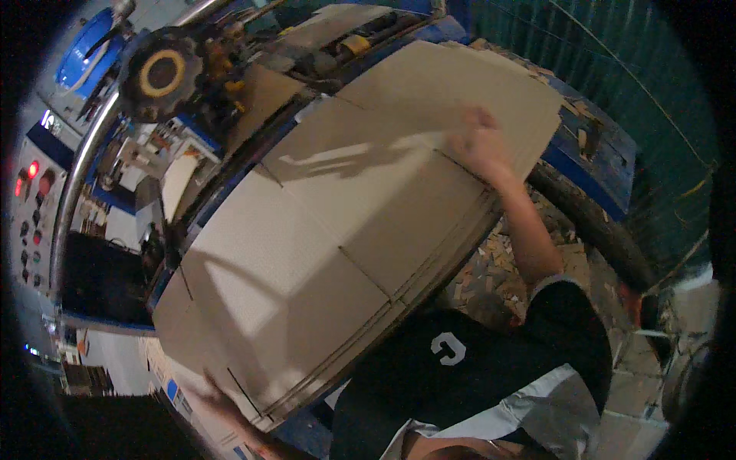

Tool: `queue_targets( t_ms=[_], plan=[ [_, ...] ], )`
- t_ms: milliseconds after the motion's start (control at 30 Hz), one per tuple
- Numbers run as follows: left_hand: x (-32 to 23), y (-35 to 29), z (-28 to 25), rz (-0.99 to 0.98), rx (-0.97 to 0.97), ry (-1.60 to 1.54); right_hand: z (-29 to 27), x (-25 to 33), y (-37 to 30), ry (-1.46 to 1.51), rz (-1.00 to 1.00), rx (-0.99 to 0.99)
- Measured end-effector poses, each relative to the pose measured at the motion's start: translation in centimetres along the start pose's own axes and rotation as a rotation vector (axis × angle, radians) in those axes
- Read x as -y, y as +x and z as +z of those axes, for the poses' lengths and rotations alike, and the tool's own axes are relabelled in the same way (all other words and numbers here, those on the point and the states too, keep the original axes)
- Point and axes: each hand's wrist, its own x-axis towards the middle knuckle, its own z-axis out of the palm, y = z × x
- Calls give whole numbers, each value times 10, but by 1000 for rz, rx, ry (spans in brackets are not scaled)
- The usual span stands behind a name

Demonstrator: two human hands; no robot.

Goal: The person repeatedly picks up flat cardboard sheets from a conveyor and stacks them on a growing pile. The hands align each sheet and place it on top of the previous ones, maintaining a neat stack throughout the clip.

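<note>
A large flat sheet of brown cardboard [253, 253] lies slantwise across the middle, creased lengthwise and cut with several dark slots. More sheets show in layers along its near edge. My right hand [481, 149] is over the far right part of the cardboard, beside a slot; its fingers look bent but are blurred, and whether they touch the sheet is unclear. At the lower left, my left hand [218, 402] is beside the cardboard's near left end, fingers stretched out and apart. Shadows fall across the top sheet.
A machine with a black handwheel [162, 74] and a curved metal rail [84, 165] borders the cardboard on the left. Beyond the rail stands a control panel [34, 207] with lit red lights. Cardboard scraps [498, 264] litter the floor at right, near a blue metal part [594, 165].
</note>
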Motion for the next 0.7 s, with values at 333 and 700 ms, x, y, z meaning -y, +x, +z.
queue_targets(
  t_ms=[333, 700],
  plan=[
    [67, -49, -40, -468, -3, 150, 31, -83, -19, -213, 233, -316],
    [123, -41, -58, -632, -596, -872, -6, -100, 54, 1450, 429, -512]
  ],
)
